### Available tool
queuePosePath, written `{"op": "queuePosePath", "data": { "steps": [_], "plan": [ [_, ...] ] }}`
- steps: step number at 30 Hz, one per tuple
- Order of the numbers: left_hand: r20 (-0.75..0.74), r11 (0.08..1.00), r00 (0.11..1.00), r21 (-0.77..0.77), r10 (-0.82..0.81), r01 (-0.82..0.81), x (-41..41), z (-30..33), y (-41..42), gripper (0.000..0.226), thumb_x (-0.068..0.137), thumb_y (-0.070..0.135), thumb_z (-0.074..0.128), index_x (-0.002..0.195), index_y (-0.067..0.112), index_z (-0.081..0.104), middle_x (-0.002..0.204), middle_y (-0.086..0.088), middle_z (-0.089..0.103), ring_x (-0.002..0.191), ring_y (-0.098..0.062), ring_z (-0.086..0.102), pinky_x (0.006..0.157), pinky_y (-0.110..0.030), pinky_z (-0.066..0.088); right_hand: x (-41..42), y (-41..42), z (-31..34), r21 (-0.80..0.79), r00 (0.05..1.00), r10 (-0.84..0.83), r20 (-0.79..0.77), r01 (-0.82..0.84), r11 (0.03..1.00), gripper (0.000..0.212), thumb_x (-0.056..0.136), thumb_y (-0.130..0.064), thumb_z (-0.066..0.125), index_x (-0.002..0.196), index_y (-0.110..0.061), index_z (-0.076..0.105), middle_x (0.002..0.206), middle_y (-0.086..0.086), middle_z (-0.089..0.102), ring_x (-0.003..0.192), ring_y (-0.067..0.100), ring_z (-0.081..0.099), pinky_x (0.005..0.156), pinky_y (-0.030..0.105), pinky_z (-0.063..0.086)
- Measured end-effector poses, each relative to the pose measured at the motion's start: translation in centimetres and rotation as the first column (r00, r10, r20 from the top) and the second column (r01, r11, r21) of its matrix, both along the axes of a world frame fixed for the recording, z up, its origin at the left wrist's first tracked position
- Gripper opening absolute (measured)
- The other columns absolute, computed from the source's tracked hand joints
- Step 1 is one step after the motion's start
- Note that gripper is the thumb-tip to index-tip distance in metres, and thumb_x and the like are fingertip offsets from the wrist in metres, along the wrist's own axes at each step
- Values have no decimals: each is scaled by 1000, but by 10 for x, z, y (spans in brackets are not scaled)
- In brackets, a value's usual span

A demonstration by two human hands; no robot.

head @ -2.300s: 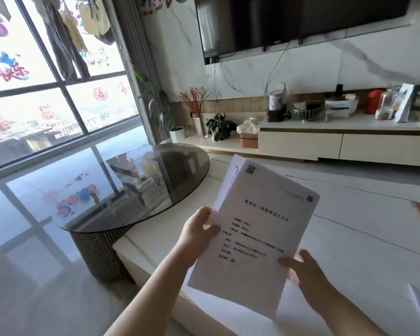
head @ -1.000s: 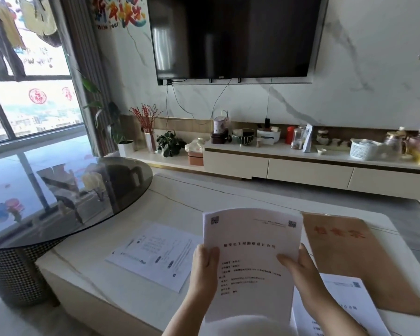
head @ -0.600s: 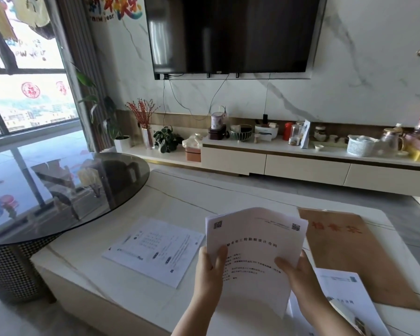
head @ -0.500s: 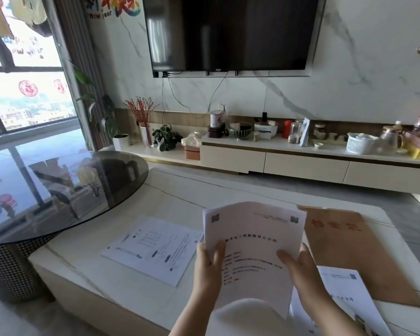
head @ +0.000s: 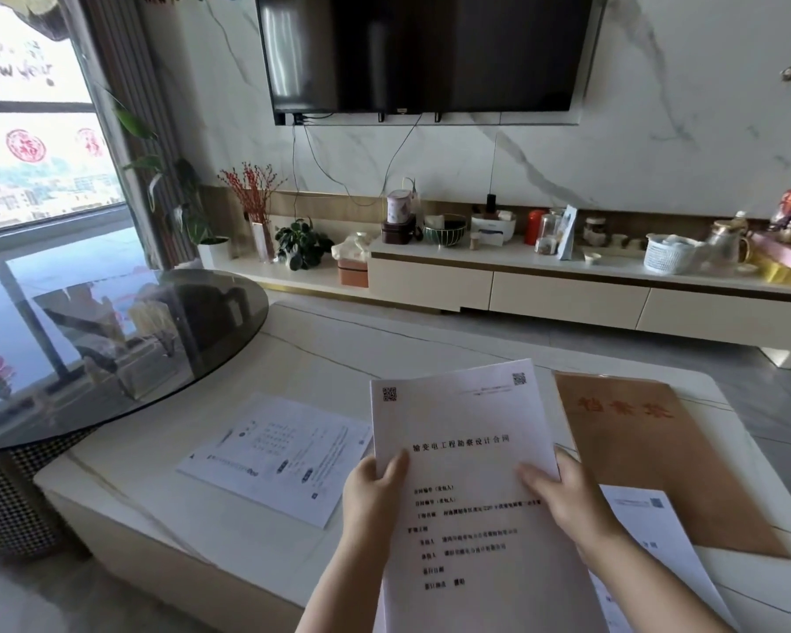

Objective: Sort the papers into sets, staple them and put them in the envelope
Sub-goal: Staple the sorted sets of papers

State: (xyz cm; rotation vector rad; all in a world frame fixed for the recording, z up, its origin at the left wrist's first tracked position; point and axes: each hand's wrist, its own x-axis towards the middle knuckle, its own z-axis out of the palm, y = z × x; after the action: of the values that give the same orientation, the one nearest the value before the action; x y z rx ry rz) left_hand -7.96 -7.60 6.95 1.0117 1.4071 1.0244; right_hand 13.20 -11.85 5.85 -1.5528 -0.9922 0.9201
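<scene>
I hold a white set of printed papers [head: 469, 454] upright in front of me, above the near edge of the white marble table [head: 320, 358]. My left hand [head: 373, 500] grips its left edge with the thumb on the front. My right hand [head: 567, 495] grips its right edge, thumb across the page. A brown envelope [head: 649, 454] with red characters lies flat on the table to the right. One printed sheet [head: 279, 454] lies on the table to the left. Another white sheet [head: 649, 532] lies under my right forearm.
A round dark glass side table [head: 124, 340] overlaps the marble table's left end. Beyond the table a low white TV cabinet [head: 562, 290] carries jars, bowls and a basket, with a wall-mounted television [head: 425, 52] above it. A large window is at the left.
My view swung right from the window side to the table, bringing the envelope and loose sheets into view. The held papers flexed, then straightened; both hands keep their grip.
</scene>
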Motion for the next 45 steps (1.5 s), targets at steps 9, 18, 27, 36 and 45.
{"op": "queuePosePath", "data": {
  "steps": [9,18,27,36,45],
  "plan": [
    [191,986,982,-162,-4,36,4,-42,-22,17,96,20,55,93,5,62,84,-20,71,74,-35,67,70,-47,58,4,-19,-30,-170,999,-30,24,33,985,13,88,-11,67,101,-12,64,98,5,72,93,23,67,89,42,53],
    [-26,997,1000,-71,-12,10,17,-74,0,30,94,21,54,66,12,52,64,-9,58,58,-22,53,59,-35,44,68,-24,-33,-279,961,-111,254,182,943,17,88,4,60,80,-11,57,80,15,67,69,22,65,61,30,47],
    [-48,995,997,-75,-68,64,27,-85,14,33,94,22,56,63,13,48,62,-7,55,61,-20,49,62,-33,40,94,-53,-65,-614,752,191,631,334,715,59,84,-43,66,133,-17,48,130,6,52,117,23,52,89,33,42],
    [-3,992,994,-61,-107,107,28,-80,11,28,94,22,55,69,11,51,63,-8,58,59,-20,53,60,-33,42,83,-53,-67,-613,587,321,743,406,678,51,82,-47,66,114,-18,41,118,2,56,104,22,57,73,31,45],
    [-18,987,988,-47,-152,151,33,-68,3,25,94,25,55,75,9,60,67,-7,65,60,-22,60,63,-37,51,67,-20,-4,-386,952,-92,291,205,899,69,79,-40,74,132,-12,40,123,5,56,108,26,57,92,41,47]
  ]
}}
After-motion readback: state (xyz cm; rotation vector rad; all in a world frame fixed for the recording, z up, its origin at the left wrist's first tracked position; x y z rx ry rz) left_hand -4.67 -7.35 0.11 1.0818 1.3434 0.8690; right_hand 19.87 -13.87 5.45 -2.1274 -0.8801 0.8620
